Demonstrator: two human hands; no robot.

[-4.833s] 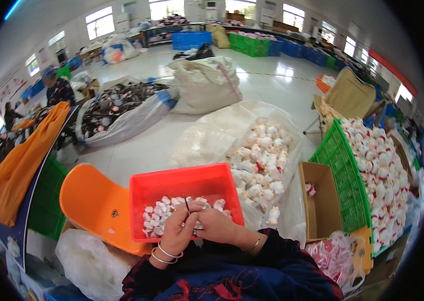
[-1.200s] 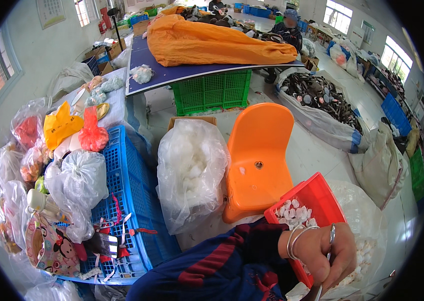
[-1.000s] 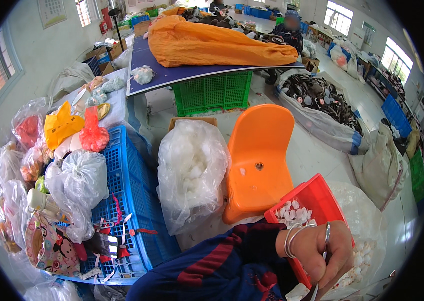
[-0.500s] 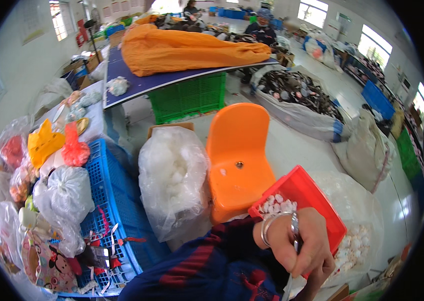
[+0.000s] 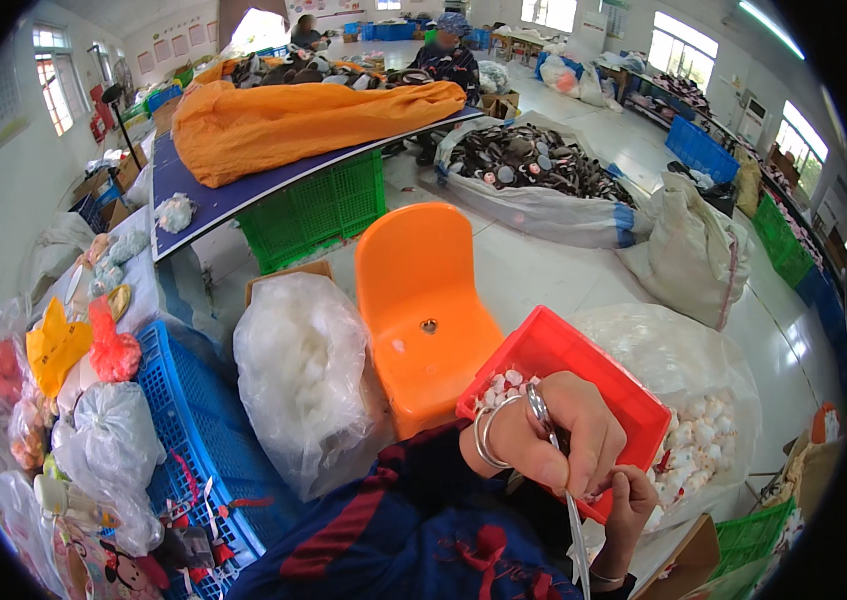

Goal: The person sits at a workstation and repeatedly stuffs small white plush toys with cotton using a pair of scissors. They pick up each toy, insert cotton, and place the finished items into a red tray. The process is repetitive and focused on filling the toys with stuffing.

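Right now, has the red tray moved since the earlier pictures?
No: the red tray sits at the same side of the orange chair; the view turned.

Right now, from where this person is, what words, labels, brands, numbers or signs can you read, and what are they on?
There is nothing I can quote here.
Wall poster, upper left: faint, too blurred to read.
Wall sheets, in a row toward the back: too small to read.
Yellow bag, at left: small dark marks, too small to make out.

Head fisheye looked forward and down from above; left hand (image 5: 568,425) and right hand (image 5: 631,507) near, windows (image 5: 684,50) far off.
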